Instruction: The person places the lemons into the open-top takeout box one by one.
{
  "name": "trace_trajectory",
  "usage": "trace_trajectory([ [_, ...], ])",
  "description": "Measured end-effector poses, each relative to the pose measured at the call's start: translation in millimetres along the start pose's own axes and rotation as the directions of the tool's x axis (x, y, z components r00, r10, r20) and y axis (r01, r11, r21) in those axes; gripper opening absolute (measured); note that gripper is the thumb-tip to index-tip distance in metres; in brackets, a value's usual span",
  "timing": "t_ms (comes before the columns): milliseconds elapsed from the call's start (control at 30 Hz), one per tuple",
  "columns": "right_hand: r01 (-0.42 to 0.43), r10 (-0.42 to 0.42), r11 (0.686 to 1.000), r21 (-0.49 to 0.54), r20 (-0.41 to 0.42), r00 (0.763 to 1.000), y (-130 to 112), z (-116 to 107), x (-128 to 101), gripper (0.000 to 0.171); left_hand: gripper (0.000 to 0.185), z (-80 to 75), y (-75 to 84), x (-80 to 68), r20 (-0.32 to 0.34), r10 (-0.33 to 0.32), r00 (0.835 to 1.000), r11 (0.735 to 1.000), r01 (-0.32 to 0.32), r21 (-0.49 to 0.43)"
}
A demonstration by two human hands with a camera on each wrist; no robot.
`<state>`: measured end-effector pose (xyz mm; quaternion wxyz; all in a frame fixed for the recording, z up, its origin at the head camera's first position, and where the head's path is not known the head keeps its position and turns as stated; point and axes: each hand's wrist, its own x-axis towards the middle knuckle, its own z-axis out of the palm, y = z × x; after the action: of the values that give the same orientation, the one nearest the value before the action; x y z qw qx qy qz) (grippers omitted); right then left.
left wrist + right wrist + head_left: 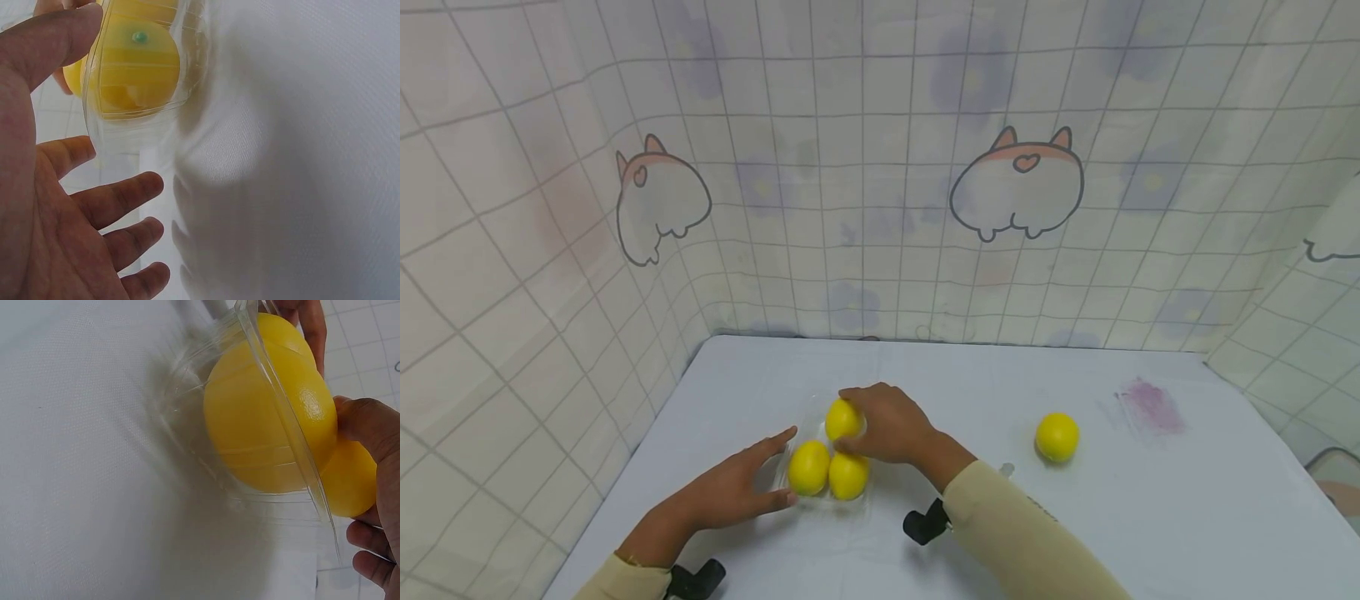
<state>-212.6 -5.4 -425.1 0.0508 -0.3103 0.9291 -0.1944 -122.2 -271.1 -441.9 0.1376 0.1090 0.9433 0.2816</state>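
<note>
A clear plastic container stands on the table, with two lemons side by side in its near part. My right hand holds a third lemon at the far part of the container, thumb and fingers around it. In the right wrist view this lemon shows above the rim. At the container's left side is my left hand, its fingers spread and its thumb at the near left corner. A green stem spot marks one lemon seen through the clear wall in the left wrist view.
Another lemon lies on the white table to the right. Beyond it is a pinkish stain on the tabletop. Grid-patterned curtains with cartoon animals close off the back and sides.
</note>
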Motion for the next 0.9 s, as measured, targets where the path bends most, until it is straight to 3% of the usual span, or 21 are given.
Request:
trace_trajectory([
  [500, -0.051, 0.051, 0.999, 0.008, 0.018, 0.999, -1, 1, -1, 0.058, 0.095, -0.1, 0.0, -0.3, 0.003, 0.001, 1.0, 1.0, -0.001, -0.007],
  [900, -0.018, 0.018, 1.0, -0.013, 0.012, 1.0, 8, 1, -6, 0.053, 0.095, -0.6, -0.4, -0.3, 0.006, 0.0, 1.0, 1.0, 0.0, -0.011],
])
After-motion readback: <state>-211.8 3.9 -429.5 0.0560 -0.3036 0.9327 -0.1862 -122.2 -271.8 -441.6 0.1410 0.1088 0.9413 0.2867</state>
